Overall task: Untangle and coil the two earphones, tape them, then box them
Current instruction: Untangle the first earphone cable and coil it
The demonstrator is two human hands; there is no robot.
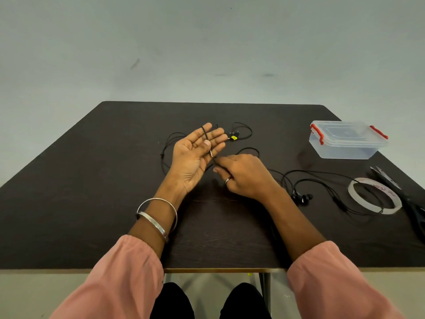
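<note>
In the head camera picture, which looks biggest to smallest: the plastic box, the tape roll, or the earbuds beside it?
1. Plastic box, though it lies farther away.
2. Tape roll.
3. Earbuds, clearly smallest.

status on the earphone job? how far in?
Early. Done: the two sets look separated; the second earphone lies loose by the tape roll. In hand: left hand has the first cable over its fingers, thumb on it near the plug; right hand feeds it. Left: coiling both, taping, boxing; the box is shut.

One black earphone (208, 143) loops over my fingers; the second earphone (322, 187) sprawls uncoiled beside the tape roll (374, 195); clear box (345, 140) closed.
</note>
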